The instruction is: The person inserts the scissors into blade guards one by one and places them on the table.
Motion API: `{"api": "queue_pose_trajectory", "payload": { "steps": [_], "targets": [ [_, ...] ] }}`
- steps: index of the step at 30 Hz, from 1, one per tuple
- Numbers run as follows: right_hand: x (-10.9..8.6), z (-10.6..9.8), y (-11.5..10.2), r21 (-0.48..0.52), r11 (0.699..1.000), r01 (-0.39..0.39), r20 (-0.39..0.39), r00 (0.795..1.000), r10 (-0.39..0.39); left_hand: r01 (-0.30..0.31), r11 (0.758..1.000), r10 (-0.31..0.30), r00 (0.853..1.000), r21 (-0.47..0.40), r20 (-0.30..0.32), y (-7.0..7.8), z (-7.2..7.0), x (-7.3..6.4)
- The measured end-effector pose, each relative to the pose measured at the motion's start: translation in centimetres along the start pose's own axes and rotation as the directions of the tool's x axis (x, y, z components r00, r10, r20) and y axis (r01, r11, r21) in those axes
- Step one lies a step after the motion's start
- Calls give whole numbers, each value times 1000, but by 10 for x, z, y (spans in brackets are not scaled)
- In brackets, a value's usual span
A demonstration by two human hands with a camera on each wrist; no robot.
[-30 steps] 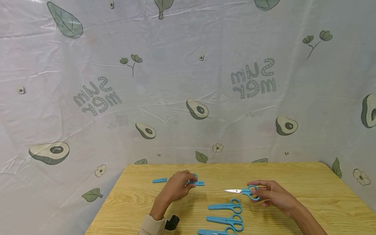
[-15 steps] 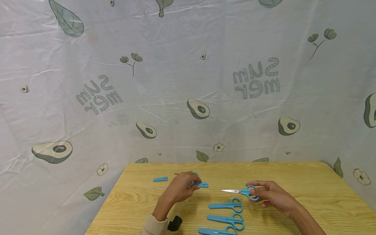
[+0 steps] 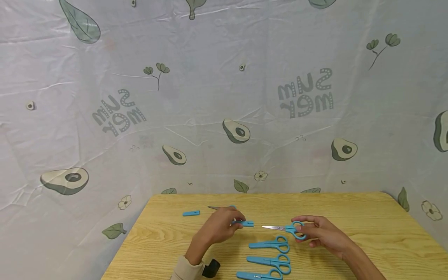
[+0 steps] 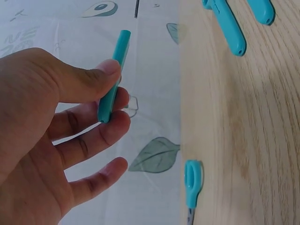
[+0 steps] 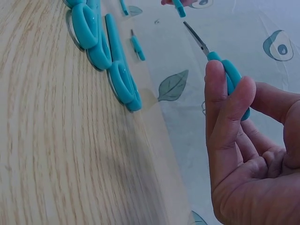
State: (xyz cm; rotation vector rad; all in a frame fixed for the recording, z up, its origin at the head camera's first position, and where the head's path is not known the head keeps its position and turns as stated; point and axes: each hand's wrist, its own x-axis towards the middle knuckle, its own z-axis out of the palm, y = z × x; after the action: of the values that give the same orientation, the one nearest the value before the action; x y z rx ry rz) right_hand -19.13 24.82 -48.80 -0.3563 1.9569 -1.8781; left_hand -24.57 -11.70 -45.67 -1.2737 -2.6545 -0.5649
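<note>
My left hand [image 3: 221, 224] pinches a blue scissors cover [image 3: 247, 223] between thumb and fingers, its slotted end facing right. In the left wrist view the same cover [image 4: 123, 47] tilts between thumb and fingers, with the little finger apart from it. My right hand [image 3: 323, 233] holds a pair of blue-handled scissors [image 3: 289, 229] by the finger loops. Its bare metal blades [image 5: 194, 33] are together and point left, the tip a short gap from the cover's end. Both are held above the table.
Three covered scissors [image 3: 267, 245] lie in a column on the wooden table [image 3: 350, 214], below the held pair. Behind my left hand lies another bare-bladed pair of scissors [image 3: 212, 207], partly hidden. A loose blue cover [image 3: 191, 213] lies at far left. A printed curtain [image 3: 203, 97] hangs behind.
My left hand has moved right and slightly nearer with the cover. The right hand has shifted a little left with the scissors, so the gap between blade tip and cover has narrowed.
</note>
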Motion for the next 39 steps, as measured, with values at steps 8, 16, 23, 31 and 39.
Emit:
{"api": "queue_pose_trajectory", "payload": {
  "steps": [8,16,23,31,39],
  "targets": [
    [-7,17,-1,43,999,1,-7,1000,-1,-50,999,50,999,-12,1,4,-1,-7],
    [-8,21,-1,67,997,29,16,999,-30,-59,998,59,998,-26,5,4,2,-7],
    [-7,22,0,74,997,26,20,999,-28,-56,997,57,998,-44,14,5,4,-7],
    [-6,22,1,66,998,21,20,1000,-22,-66,996,67,998,-57,17,7,4,-7],
    [-6,24,1,51,999,12,13,1000,-13,-88,995,89,996,-50,17,6,5,-6]
  ]
}}
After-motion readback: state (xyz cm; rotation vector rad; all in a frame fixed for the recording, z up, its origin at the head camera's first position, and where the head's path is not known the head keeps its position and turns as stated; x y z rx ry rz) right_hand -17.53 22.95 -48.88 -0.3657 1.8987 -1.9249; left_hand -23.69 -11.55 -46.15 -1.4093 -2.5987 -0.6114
